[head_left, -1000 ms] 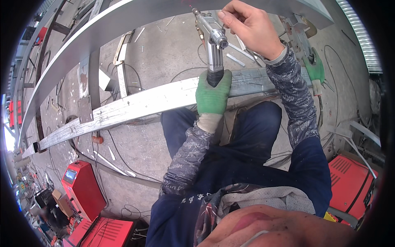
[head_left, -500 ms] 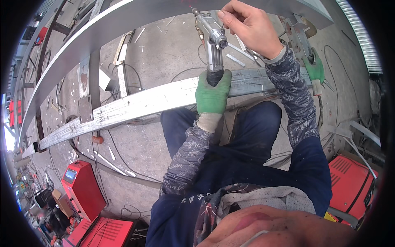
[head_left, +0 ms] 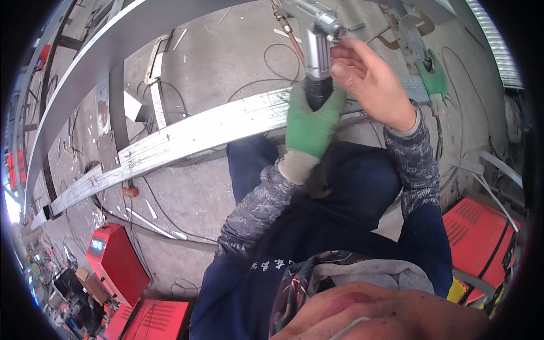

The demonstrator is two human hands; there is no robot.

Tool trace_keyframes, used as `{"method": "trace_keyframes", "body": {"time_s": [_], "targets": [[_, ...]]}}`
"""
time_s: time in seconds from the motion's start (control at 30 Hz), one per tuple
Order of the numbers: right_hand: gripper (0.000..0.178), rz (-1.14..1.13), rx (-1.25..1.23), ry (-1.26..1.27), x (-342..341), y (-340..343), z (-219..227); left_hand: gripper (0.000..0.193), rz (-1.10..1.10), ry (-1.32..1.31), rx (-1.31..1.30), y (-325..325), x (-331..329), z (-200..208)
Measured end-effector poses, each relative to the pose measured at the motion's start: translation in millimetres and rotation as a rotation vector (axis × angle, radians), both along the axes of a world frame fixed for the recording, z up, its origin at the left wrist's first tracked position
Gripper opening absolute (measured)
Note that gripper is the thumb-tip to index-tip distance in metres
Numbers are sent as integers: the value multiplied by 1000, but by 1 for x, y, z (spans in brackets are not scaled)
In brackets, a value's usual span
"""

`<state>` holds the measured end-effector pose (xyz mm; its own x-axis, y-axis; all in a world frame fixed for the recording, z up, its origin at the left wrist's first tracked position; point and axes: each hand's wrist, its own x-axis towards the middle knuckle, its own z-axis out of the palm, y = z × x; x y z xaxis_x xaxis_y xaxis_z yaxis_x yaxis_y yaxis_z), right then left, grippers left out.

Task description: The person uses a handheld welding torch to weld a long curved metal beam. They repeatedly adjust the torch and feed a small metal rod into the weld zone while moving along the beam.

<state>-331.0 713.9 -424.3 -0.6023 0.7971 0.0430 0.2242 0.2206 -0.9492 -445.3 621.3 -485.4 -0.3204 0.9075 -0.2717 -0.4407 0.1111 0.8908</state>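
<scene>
My left hand [head_left: 314,122], in a green-palmed work glove, is wrapped round the black handle of a silver handheld welding gun [head_left: 318,54]. The gun is smeared by motion, and its front end is partly past the top edge. Close against its right side is my bare right hand [head_left: 374,79], with bent fingers and the thumb drawn in; what they hold, if anything, is hidden. A brass fitting with a copper-coloured tube [head_left: 293,39] runs beside the gun. Below it, a long silver metal beam [head_left: 209,127] lies across in front of my knees.
A green glove [head_left: 435,79] rests near the beam's right end. A grey curved-looking beam [head_left: 113,45] crosses the far side. Clamps [head_left: 156,59], cables and metal offcuts lie on the concrete floor. Red machines stand at lower left [head_left: 116,260] and right [head_left: 473,241].
The gun has come nearer to me and shifted right, its head leaving the far beam. My right hand has moved down and right, from above the gun's rear to its side.
</scene>
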Motion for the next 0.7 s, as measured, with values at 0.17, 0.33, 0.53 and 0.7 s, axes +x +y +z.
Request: {"method": "trace_keyframes", "body": {"time_s": [0.17,0.33,0.53,0.7], "targets": [[64,-113,83,91,9,-24,3,46,-70,-24,268,-5,30,12],[61,-165,135,132,24,-31,22,58,-165,174,418,-26,57,28],[54,-352,184,3,47,-70,54,77,-301,427,600,-52,64,48],[50,-500,280,54,77,-86,79,58,-721,451,632,-53,4,41]]}}
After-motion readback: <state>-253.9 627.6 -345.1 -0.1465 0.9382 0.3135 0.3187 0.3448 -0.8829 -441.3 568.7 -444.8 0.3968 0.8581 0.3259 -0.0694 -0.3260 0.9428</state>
